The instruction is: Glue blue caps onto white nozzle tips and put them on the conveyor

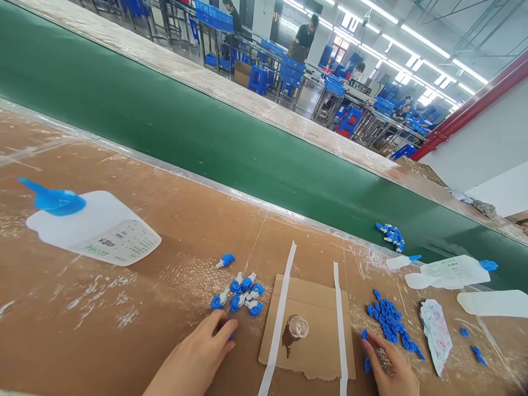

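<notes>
My left hand (202, 352) rests on the brown worktop, fingertips pinching a small blue part just below a cluster of blue-and-white plastic pieces (243, 294). My right hand (390, 366) lies at the lower right, fingers touching a blue piece (367, 364) beside a heap of blue caps (390, 322). Between my hands lies a cardboard sheet (313, 330) taped down with white strips, with a small clear cup (297, 326) and a dark glue stain on it.
A white squeeze bottle with a blue nozzle (91, 223) lies at the left. More white bottles (449, 272) and a printed cloth (435, 330) lie at the right. A green conveyor belt (185, 126) runs behind, carrying a small pile of blue pieces (391, 235). People work at distant benches.
</notes>
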{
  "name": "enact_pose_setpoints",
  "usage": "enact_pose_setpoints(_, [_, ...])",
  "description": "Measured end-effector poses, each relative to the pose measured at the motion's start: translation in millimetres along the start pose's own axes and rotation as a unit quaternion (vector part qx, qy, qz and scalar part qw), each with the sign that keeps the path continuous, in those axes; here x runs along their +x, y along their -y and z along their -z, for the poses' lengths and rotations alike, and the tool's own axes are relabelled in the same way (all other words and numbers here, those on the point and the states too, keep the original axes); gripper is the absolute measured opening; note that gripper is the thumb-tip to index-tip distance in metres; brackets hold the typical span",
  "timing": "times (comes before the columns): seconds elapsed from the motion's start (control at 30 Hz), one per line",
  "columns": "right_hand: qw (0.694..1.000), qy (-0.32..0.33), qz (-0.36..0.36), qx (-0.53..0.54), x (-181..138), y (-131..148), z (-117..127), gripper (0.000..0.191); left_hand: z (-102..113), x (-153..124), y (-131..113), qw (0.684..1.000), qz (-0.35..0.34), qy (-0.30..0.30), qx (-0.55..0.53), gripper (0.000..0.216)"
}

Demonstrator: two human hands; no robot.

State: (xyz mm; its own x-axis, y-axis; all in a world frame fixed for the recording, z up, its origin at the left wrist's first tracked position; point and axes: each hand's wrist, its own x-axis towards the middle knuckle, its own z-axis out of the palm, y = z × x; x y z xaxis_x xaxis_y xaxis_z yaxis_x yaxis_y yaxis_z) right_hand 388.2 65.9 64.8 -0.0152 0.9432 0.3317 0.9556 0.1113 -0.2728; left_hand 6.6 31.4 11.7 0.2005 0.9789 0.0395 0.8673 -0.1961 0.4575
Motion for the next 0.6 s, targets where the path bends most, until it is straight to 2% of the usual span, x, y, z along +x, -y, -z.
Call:
enact_pose_setpoints(0.1, [0.996, 0.01, 0.083, 0.03, 1.3, 39.8, 4.5, 0.031, 0.0, 0.7, -0.6, 0.998, -0.006, -0.032, -0.052, 0.032])
enact_pose_setpoints(0.17, [0.984, 0.065, 0.158, 0.052, 4.2, 71.5, 2.6, 0.018, 6.9, 3.0, -6.2, 0.987, -0.003, -0.04, -0.157, 0.028])
enact_pose_setpoints(0.23, [0.972, 0.102, 0.199, 0.065, 8.7, 98.9, -2.3, 0.012, 14.4, 5.8, -17.6, 0.958, 0.014, -0.03, -0.285, 0.024])
enact_pose_setpoints(0.33, [0.971, 0.11, 0.203, 0.06, 16.3, 123.9, -10.4, 0.016, 17.7, 8.4, -41.3, 0.886, 0.058, -0.009, -0.46, 0.024])
enact_pose_setpoints(0.43, [0.975, 0.109, 0.189, 0.039, 22.0, 132.4, -14.6, 0.026, 11.2, 9.5, -61.3, 0.786, 0.129, 0.017, -0.604, 0.035])
enact_pose_setpoints(0.5, [0.974, 0.124, 0.186, 0.037, 24.0, 133.0, -14.0, 0.025, 5.7, 11.3, -68.1, 0.729, 0.167, 0.027, -0.663, 0.042])
enact_pose_setpoints(0.6, [0.976, 0.142, 0.133, 0.092, 23.1, 130.9, -8.3, 0.021, 0.7, 17.7, -70.6, 0.672, 0.201, 0.042, -0.712, 0.052])
